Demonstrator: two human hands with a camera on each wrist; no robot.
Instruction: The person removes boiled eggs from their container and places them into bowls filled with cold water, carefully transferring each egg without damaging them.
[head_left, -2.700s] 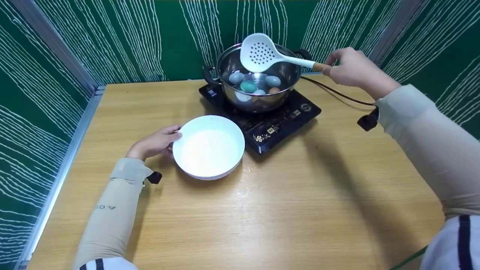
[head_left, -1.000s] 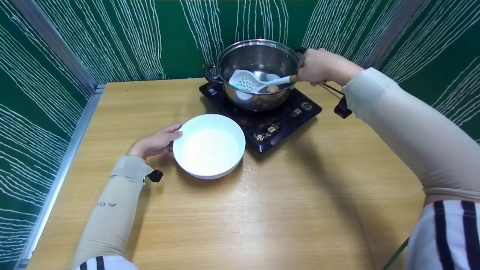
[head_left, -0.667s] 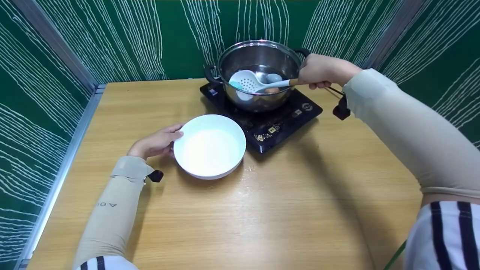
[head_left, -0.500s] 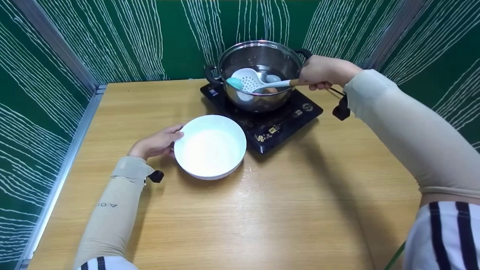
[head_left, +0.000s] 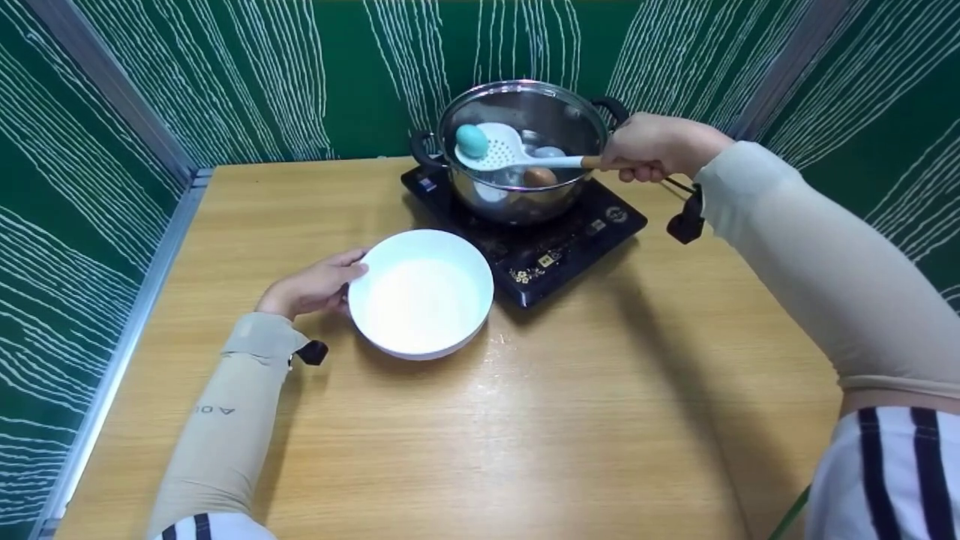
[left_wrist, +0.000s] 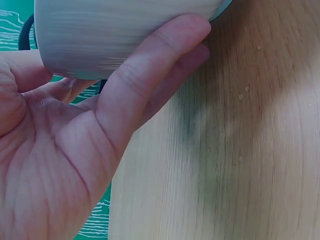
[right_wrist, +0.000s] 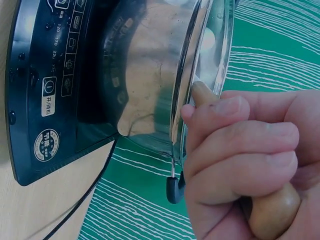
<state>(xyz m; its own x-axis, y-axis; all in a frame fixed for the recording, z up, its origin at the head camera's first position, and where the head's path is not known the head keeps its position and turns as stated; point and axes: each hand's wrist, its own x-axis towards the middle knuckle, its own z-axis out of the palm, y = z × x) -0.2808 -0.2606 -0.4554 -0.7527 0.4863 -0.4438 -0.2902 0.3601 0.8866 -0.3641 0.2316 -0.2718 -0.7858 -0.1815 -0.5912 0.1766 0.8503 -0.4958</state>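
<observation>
In the head view my right hand (head_left: 651, 146) grips the wooden handle of a pale skimmer (head_left: 504, 152), over the right rim of a steel pot (head_left: 519, 202). A turquoise egg (head_left: 472, 141) rests on the skimmer's perforated head, inside the pot near its left side. Lower in the pot lie a brown egg (head_left: 540, 177) and a pale egg (head_left: 549, 153). My left hand (head_left: 319, 283) holds the left side of a white bowl (head_left: 420, 296), thumb at the rim. The right wrist view shows fingers curled round the wooden handle (right_wrist: 275, 212).
The pot stands on a black induction cooker (head_left: 555, 259), its cord running off to the right. Water drops (head_left: 495, 352) dot the wooden table (head_left: 480, 450) by the bowl. Green walls with white lines close off the back and sides.
The skimmer went down into the pot as my right hand moved left, then rose with the turquoise egg on its head. The left hand and bowl stay nearly still.
</observation>
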